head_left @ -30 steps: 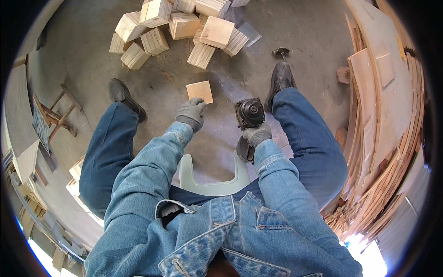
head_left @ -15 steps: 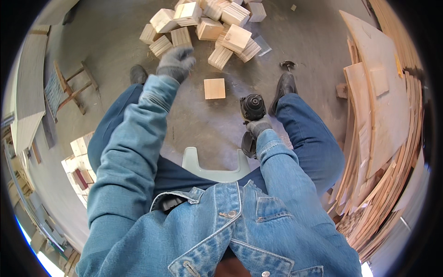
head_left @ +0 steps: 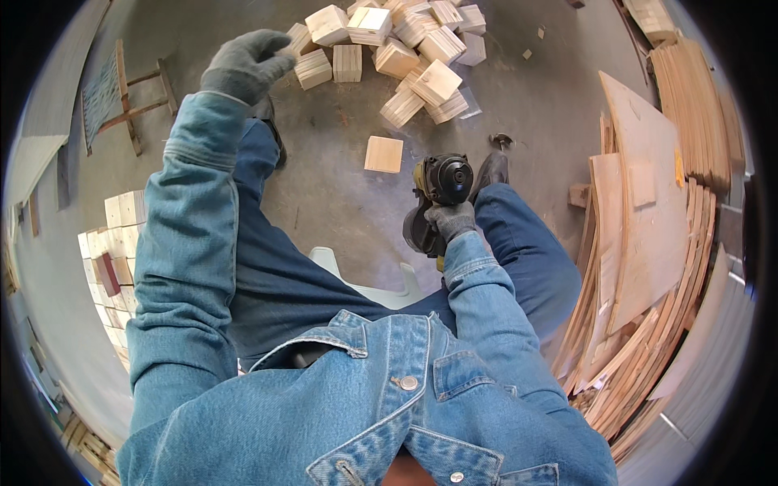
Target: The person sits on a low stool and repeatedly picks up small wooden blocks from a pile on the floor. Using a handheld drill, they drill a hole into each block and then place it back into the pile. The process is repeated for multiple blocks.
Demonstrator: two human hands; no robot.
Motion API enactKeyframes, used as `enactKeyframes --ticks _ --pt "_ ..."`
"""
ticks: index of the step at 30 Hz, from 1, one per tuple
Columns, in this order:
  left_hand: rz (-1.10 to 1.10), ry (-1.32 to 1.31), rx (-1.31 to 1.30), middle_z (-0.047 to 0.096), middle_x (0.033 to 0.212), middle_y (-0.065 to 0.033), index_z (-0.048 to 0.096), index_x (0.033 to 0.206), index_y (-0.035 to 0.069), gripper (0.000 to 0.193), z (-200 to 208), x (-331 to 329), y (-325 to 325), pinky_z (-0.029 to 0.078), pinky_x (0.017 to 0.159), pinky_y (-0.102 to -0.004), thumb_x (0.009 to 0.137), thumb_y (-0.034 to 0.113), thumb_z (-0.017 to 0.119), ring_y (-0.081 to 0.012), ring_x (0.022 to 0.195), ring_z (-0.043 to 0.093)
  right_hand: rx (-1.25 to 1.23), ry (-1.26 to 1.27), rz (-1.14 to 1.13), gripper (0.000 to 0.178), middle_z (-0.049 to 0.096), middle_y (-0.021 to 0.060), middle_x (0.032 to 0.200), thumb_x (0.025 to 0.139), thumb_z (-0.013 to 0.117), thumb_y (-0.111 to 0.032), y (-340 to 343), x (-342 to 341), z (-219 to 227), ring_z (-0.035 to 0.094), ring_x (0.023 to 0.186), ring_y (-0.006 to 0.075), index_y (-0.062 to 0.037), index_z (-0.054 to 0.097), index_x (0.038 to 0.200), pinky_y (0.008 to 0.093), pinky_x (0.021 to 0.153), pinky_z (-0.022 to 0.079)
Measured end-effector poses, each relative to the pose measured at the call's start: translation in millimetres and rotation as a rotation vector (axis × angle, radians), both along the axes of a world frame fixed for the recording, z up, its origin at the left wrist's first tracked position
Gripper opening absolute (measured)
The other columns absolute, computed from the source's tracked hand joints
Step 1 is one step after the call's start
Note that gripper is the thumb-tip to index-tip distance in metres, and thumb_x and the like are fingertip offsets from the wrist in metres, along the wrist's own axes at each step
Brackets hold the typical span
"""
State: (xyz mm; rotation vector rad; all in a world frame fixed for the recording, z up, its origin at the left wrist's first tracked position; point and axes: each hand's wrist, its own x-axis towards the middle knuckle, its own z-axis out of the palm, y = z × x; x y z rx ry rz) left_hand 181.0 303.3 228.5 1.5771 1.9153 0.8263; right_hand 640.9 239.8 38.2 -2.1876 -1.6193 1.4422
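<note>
My left hand [head_left: 247,65], in a grey glove, is raised at the upper left, left of the wood block pile. Its fingers are curved and apart, with nothing between them. My right hand [head_left: 450,220], gloved too, is wrapped round the handle of a black and yellow nail gun [head_left: 448,178], whose round cap faces up. A rounded black magazine shows on its left side. On the floor between my feet lies a single square wood block [head_left: 383,155], left of the nail gun and apart from both hands. Past it is a loose pile of wood blocks [head_left: 397,58].
A pale plastic stool [head_left: 389,298] is under me. Plywood sheets [head_left: 648,202] and thin boards lean on the right. Stacked blocks [head_left: 121,243] stand at the left, a wooden frame [head_left: 130,109] beyond. A hammer [head_left: 502,141] lies near my right foot.
My left hand has swung left and up, away from the block pile. The nail gun in my right hand has come nearer the camera and tilted. The view has shifted slightly.
</note>
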Motion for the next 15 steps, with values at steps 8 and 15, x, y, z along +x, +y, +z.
enactKeyframes --ticks 8,15 --pt "-0.093 0.211 -0.080 0.073 0.119 -0.0125 0.069 0.128 0.010 0.048 14.1 21.7 3.5 0.056 0.098 -0.0392 0.087 0.030 0.083 -0.0261 0.110 0.070 0.148 -0.066 0.156 0.033 0.075 0.0076 0.085 0.072 0.084 -0.014 10.2 -23.2 -17.9 0.071 0.072 0.0224 -0.0063 0.075 0.103 0.0348 0.069 0.058" --pt "-0.169 0.301 -0.098 0.070 0.127 -0.0151 0.064 0.134 0.008 0.054 19.9 7.5 -4.8 0.055 0.101 -0.0414 0.087 0.027 0.082 -0.0291 0.118 0.067 0.119 -0.099 0.261 0.053 0.075 0.0108 0.110 0.071 0.084 -0.024 23.5 -72.4 15.9 0.071 0.106 0.0269 -0.0097 0.071 0.120 0.0363 0.095 0.056"
